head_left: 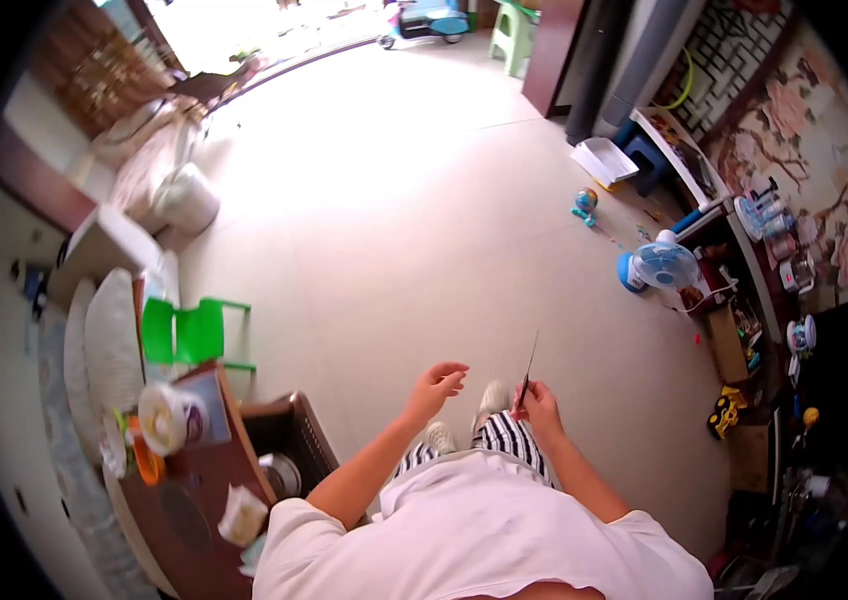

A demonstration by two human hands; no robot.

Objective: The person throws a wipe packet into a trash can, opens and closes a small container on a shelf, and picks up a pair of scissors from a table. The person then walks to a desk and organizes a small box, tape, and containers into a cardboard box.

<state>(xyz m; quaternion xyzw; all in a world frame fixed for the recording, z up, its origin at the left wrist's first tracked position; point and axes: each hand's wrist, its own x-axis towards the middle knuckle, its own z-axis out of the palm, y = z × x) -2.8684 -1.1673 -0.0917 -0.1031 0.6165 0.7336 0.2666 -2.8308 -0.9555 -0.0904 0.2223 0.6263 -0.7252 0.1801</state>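
Slim dark-handled tool (pixel 525 386) with a thin, straight shaft or blade sits in the right hand, above the pale tiled floor (pixel 374 270), its tip aimed between 12 and 1 o'clock. At this size I can't tell exactly what kind of tool it is.

Working left to right from the 2 hands, I have a brown wooden table (pixel 144 510) at 8 o'clock and a bright green plastic chair (pixel 199 333) between 9 and 10, both well apart from the tool. Next comes the left hand (pixel 437 388), with nothing visible in it: fingers loosely curled and apart, pointing towards 2 o'clock, forearm slanting up from 7.

The right hand (pixel 540 402) is closed narrowly around the handle, its forearm rising from 5 o'clock. Farther right, a blue-and-white electric fan (pixel 662 266) stands at 2 o'clock and a yellow-and-black toy vehicle (pixel 726 412) at 3.

I judge the step in hand to be plain holding or carrying, since the tip meets nothing I can see. To my mind, the next move calls for a firm right grip, with the tip kept clear of the left fingers.
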